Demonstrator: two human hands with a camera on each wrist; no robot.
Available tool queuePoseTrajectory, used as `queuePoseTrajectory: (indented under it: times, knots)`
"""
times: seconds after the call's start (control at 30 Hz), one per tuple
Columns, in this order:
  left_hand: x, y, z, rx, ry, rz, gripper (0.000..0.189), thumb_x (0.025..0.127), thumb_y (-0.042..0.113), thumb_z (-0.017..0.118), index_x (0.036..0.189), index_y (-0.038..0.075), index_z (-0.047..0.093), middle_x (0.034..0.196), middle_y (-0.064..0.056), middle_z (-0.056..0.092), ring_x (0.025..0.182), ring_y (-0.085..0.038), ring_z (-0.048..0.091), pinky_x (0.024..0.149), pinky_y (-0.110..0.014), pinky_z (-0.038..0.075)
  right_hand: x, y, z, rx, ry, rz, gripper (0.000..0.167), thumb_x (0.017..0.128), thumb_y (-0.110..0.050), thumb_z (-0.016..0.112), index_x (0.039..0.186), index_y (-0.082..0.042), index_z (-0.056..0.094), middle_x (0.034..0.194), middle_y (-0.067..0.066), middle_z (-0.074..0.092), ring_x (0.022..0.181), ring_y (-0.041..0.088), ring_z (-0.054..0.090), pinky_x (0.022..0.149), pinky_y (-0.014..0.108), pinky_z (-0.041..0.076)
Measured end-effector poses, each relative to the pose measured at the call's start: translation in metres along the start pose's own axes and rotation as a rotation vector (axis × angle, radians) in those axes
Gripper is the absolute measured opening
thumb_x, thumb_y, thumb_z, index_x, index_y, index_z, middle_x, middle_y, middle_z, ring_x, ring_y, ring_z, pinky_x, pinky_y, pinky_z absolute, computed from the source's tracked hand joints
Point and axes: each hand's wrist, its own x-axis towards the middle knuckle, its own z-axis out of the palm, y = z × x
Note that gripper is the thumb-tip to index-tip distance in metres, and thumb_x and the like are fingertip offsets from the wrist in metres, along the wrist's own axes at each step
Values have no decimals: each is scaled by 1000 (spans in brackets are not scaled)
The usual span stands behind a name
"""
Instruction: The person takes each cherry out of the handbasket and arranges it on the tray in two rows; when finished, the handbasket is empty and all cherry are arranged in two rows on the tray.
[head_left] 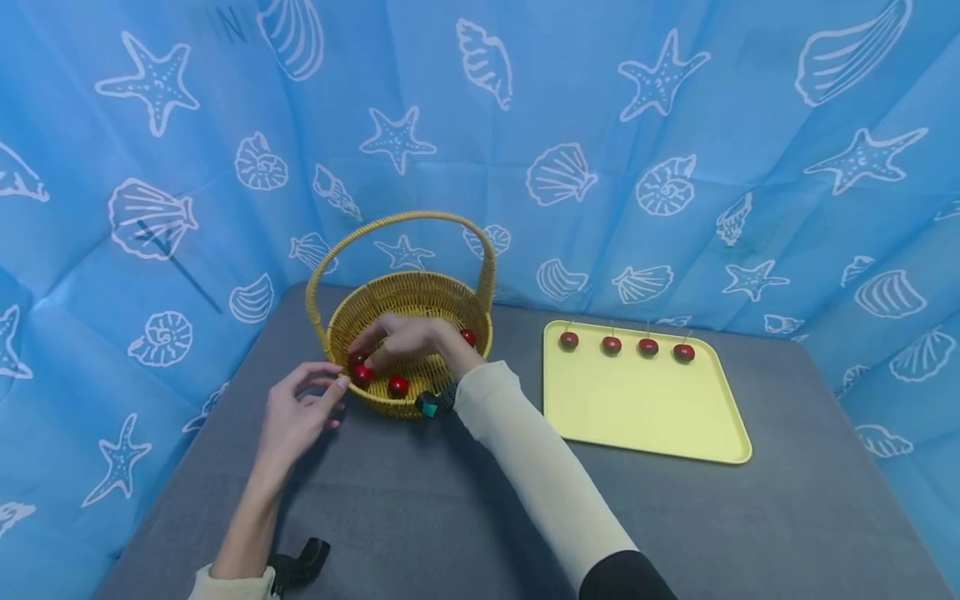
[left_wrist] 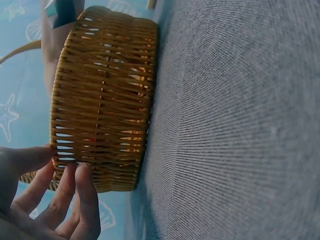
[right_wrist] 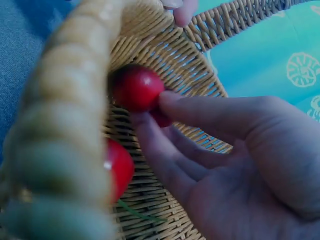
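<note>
Fabric [head_left: 465, 158] in bright blue, printed with white starfish and seashells, hangs at the left, behind and at the right of a grey cloth-covered table [head_left: 420, 517]. From the left, out of a cream sleeve, comes the left hand [head_left: 296, 417], its fingers bent, thumb and fingertips pinching the near-left rim of a round, golden-brown woven basket [left_wrist: 105, 100]. The basket stands upright on the table, its slim arched handle [head_left: 408, 216] rising above it. Inside, at the left, two glossy, round red cherries [right_wrist: 140, 87] lie close together. The right hand [head_left: 405, 337] reaches in over them, partly open, with thumb and fingers curved about the pair and the thumb tip at one; whether it has hold of either, I cannot tell. Just to their right, near the front wall, lies a third red cherry [head_left: 398, 387]; a fourth red cherry [head_left: 468, 337] lies at the basket's right side. Farther right, apart from the basket, a shallow, rectangular pale-yellow tray [head_left: 637, 400] carries four stemmed dark-red cherries [head_left: 611, 346] in a row along its far edge.
</note>
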Motion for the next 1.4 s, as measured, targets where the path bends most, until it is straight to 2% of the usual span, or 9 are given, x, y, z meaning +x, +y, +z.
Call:
queuePoseTrajectory:
  times: [0.17, 0.33, 0.53, 0.7, 0.83, 0.97, 1.17, 1.3, 1.4]
  knots:
    - [0, 0, 1, -8, 0, -3, 45, 107, 37, 71, 142, 10, 63, 131, -20, 68, 88, -13, 76, 70, -27, 69, -6, 1, -2, 98, 53, 0, 42, 108, -11, 66, 149, -8, 64, 150, 10, 67, 135, 20, 65, 114, 34, 60]
    - [0, 2, 3, -1, 16, -6, 44, 107, 35, 72, 141, 8, 63, 129, -21, 69, 86, -12, 76, 69, -29, 69, -19, 6, -10, 69, 127, 19, 39, 105, -17, 71, 144, -10, 68, 139, 7, 71, 123, 17, 65, 106, 31, 62]
    - [0, 2, 3, 12, 27, -27, 42, 107, 35, 71, 140, 9, 64, 130, -21, 69, 86, -10, 75, 70, -31, 70, -38, 14, -26, -21, 182, -3, 42, 103, -22, 76, 143, -12, 69, 142, 3, 71, 136, 22, 62, 108, 32, 60]
    - [-1, 2, 3, 9, 30, -27, 41, 107, 34, 72, 139, 10, 65, 129, -21, 69, 85, -10, 74, 69, -29, 69, -59, 18, -43, 6, 199, -50, 46, 102, -21, 77, 145, -8, 67, 147, 6, 69, 141, 27, 62, 114, 37, 60]
    - [-1, 2, 3, 6, 27, -15, 42, 106, 34, 72, 140, 10, 64, 129, -21, 70, 86, -12, 75, 69, -28, 69, -83, 18, -58, -34, 225, -83, 48, 101, -21, 78, 146, -10, 67, 147, 4, 69, 141, 23, 61, 122, 37, 53]
    - [0, 0, 2, -4, 22, -3, 44, 106, 34, 73, 141, 8, 64, 128, -21, 70, 86, -13, 76, 68, -29, 69, -108, 22, -67, -26, 233, -109, 45, 100, -19, 78, 144, -12, 68, 143, 5, 71, 138, 22, 63, 121, 39, 53]
    - [1, -1, 2, -1, 14, 0, 45, 106, 35, 72, 142, 9, 63, 129, -20, 70, 86, -12, 76, 68, -29, 69, -147, 23, -68, 37, 217, -123, 42, 100, -12, 77, 142, -8, 68, 136, 9, 73, 120, 22, 73, 104, 35, 62]
    - [1, -1, 2, 1, 14, 1, 44, 106, 35, 73, 141, 10, 64, 129, -20, 70, 86, -12, 76, 68, -29, 69, -180, 29, -67, 96, 226, -135, 43, 100, -8, 76, 142, -4, 66, 140, 10, 71, 124, 26, 75, 104, 35, 64]
    - [0, 1, 2, 1, 22, 2, 42, 106, 34, 72, 140, 10, 65, 128, -21, 70, 86, -12, 76, 69, -29, 69, -208, 39, -67, 127, 251, -96, 45, 100, -11, 77, 143, -5, 65, 134, 7, 76, 114, 20, 77, 83, 28, 65]
